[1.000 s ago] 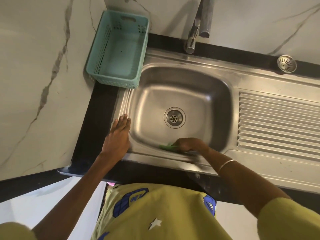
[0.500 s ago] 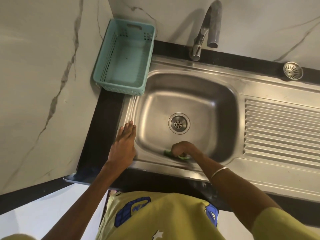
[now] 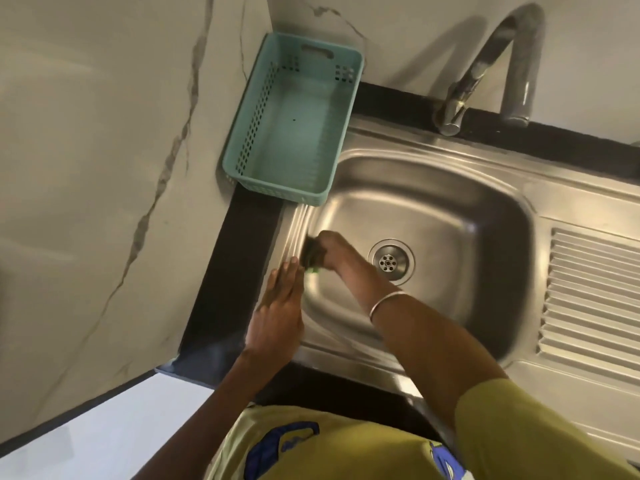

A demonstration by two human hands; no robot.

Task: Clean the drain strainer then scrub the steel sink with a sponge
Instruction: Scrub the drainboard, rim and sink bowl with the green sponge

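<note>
The steel sink (image 3: 433, 188) fills the middle of the head view, its round drain (image 3: 391, 260) open at the basin's centre. My right hand (image 3: 329, 249) is shut on a sponge (image 3: 311, 252), dark on one face with a green edge showing, and presses it against the basin's left wall. My left hand (image 3: 278, 313) lies flat with fingers together on the sink's left rim, just beside the sponge. The drain strainer is out of view.
A teal perforated basket (image 3: 294, 133) stands at the sink's back left corner on the black counter (image 3: 228, 271). The curved tap (image 3: 491, 64) rises behind the basin. The ribbed drainboard (image 3: 595, 299) lies to the right. Marble wall panels close off the left and back.
My right hand has swept the sponge from the basin's near wall to its left wall. The camera has tilted, so the strainer on the back ledge has left the view.
</note>
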